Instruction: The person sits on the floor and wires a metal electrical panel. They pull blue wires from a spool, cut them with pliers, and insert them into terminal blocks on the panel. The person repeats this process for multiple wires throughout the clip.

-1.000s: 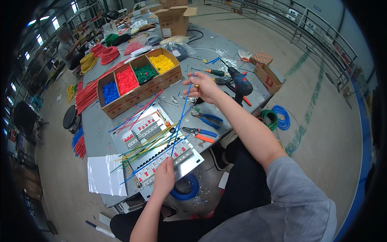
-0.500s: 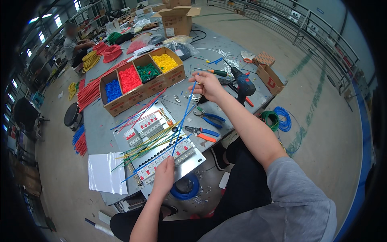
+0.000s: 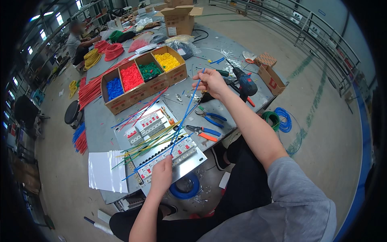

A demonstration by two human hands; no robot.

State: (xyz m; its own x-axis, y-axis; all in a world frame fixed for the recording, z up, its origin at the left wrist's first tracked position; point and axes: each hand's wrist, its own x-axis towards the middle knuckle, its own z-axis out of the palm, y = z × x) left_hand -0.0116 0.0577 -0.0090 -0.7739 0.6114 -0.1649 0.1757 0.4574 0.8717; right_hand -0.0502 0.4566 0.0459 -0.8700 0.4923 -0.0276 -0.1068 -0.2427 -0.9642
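Note:
A blue wire slants between my two hands above a metal mounting plate. Its lower end is pinched in my left hand, just over a row of circuit breakers. Higher up and farther off, my right hand grips the upper end between thumb and finger, other fingers loosely curled. Yellow-green wires lie across the plate, with a smaller breaker group behind them. Right of the plate rest wire strippers and blue-handled pliers.
A divided cardboard box holds blue, red, green and yellow caps. A cordless drill stands beyond my right hand, near a small open carton. White sheets lie at the left corner. Another person sits far left.
My right hand has shifted slightly up and to the right with the wire's upper end. My left hand has moved a little left, still pinching the lower end.

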